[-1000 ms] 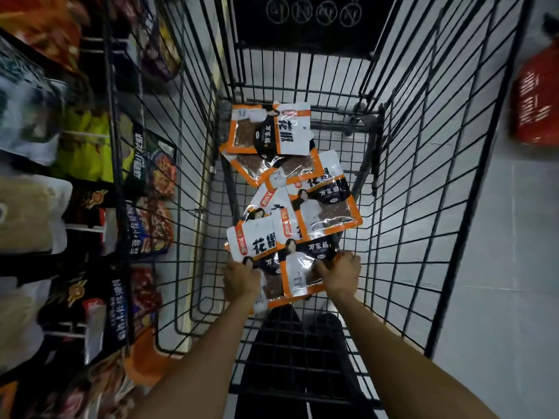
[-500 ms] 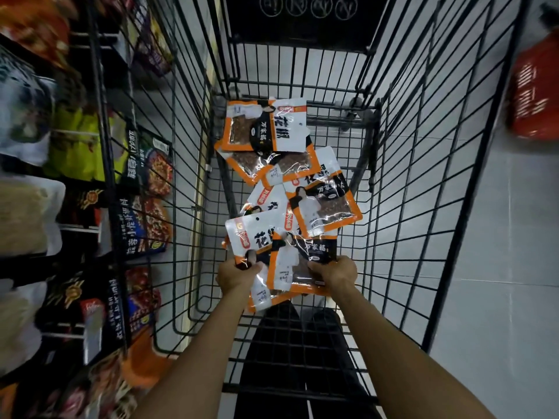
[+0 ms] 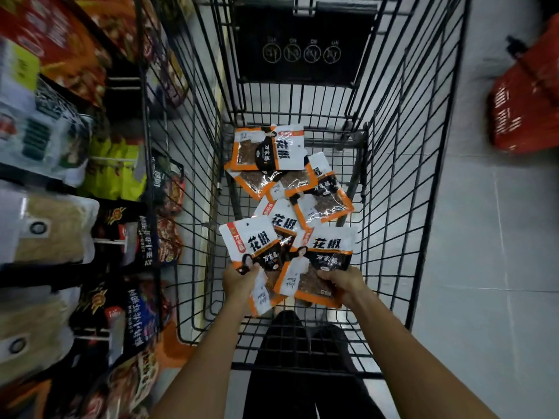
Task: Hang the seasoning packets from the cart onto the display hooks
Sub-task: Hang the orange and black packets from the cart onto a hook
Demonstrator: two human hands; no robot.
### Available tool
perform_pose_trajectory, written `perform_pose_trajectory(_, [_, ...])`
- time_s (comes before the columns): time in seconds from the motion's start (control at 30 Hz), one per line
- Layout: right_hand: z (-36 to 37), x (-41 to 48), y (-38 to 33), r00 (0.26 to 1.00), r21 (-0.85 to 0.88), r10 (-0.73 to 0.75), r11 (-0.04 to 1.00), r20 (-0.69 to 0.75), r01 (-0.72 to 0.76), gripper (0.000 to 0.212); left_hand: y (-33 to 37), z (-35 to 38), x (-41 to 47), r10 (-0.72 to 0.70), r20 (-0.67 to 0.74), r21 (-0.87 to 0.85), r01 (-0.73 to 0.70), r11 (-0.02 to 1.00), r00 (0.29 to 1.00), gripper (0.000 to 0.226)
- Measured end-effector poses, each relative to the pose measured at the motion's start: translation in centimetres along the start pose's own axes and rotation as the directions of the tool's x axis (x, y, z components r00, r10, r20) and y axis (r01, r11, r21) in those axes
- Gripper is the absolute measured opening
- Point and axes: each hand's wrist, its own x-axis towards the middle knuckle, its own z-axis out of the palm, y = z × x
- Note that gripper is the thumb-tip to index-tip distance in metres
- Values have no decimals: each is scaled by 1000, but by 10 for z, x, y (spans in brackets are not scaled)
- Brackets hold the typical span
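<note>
Left hand (image 3: pixel 240 281) clenches the lower edge of a seasoning packet (image 3: pixel 252 241), which fans up and away from the grip. Right hand (image 3: pixel 344 281) grasps a second packet (image 3: pixel 325 252) by its right side, thumb on the face. The two held packets sit just beside each other between the grips, inside the wire cart (image 3: pixel 393 176). Beyond both grips, the remaining packets (image 3: pixel 290 182) lie heaped on the cart floor. Left of the left grip hang bagged goods (image 3: pixel 45 231). Far right of the right grip sits a red basket (image 3: pixel 526 95).
</note>
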Motion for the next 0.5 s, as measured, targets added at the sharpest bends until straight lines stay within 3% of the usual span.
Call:
perform_pose_trajectory(0.2, [-6, -45, -4, 998, -11, -57, 998, 27, 57, 33, 22, -33, -42, 100, -55, -97, -105, 990, 993, 26])
perform_pose_trajectory(0.3, [-8, -76, -11, 981, -38, -172, 984, 95, 176, 27, 29, -52, -70, 181, -77, -129, -190, 973, 980, 7])
perform_pose_trajectory(0.4, [-13, -108, -23, 925, -88, -327, 933, 195, 348, 30, 33, -79, -101, 230, -94, -179, -243, 953, 969, 8])
perform_pose_trajectory(0.5, [-19, -144, -38, 828, -188, -444, 831, 341, 523, 33, 35, -112, -138, 230, -191, -287, -278, 917, 954, 31])
